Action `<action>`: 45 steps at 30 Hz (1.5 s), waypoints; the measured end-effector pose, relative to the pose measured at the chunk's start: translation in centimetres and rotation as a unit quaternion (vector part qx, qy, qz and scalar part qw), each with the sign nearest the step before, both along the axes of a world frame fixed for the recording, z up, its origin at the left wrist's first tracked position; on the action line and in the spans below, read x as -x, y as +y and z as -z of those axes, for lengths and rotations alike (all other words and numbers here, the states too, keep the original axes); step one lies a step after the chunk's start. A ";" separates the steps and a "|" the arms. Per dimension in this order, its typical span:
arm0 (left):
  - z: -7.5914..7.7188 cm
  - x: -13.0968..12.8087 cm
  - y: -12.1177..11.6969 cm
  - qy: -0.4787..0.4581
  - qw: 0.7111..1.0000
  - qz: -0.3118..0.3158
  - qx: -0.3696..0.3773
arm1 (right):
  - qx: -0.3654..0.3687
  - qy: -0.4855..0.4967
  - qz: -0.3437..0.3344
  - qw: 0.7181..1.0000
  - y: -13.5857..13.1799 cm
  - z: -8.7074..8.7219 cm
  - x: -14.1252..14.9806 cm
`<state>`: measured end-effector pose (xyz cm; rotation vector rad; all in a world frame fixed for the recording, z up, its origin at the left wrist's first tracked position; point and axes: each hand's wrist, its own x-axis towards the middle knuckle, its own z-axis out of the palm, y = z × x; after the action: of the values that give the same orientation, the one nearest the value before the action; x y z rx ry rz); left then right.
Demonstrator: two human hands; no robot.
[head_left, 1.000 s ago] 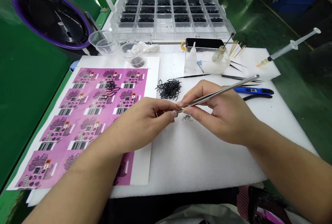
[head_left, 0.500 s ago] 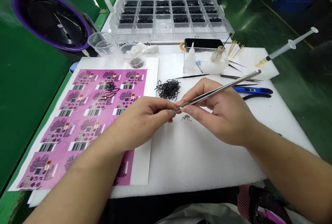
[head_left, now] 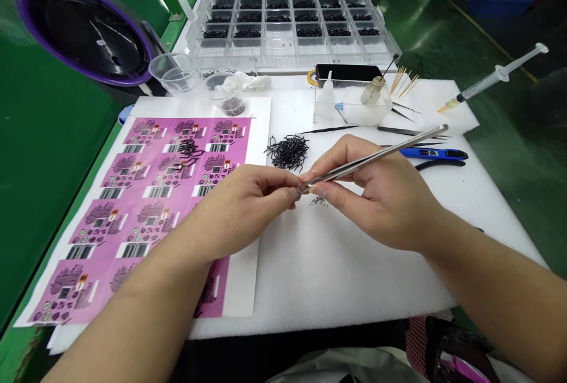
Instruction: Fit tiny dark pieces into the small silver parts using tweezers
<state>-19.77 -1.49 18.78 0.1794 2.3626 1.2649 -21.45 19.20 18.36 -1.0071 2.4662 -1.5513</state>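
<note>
My right hand point(head_left: 372, 194) is closed on a pair of steel tweezers point(head_left: 376, 153), whose tips point down to the left. Thumb and finger of my left hand point(head_left: 252, 203) pinch something at those tips, too small and covered to make out. Both hands meet above the white foam sheet point(head_left: 336, 282). Just behind them lies a heap of small black bent pieces point(head_left: 287, 152). A scatter of tiny metallic bits point(head_left: 319, 200) lies under the tweezers, partly hidden by my right thumb.
A pink printed sheet point(head_left: 239, 152) with a few black pieces point(head_left: 189, 149) lies left. A compartment box point(head_left: 279, 46) stands behind, clear cups point(head_left: 175, 72) at back left. Rightward are a syringe point(head_left: 496, 75), a blue-handled tool point(head_left: 436, 153), more tweezers point(head_left: 407, 131) and a phone point(head_left: 348, 72).
Both hands hold nearly the same pose. The tweezers' rear end has shifted very slightly, and the view has moved a little.
</note>
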 end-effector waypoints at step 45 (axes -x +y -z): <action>-1.2 -0.4 0.1 0.007 0.998 -0.043 0.034 | -0.222 -0.067 -0.019 0.973 2.0 -0.2 2.7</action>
<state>-19.38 -1.38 19.98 0.0667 2.4458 1.2235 -24.17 21.22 18.52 -0.8337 2.5125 -0.9504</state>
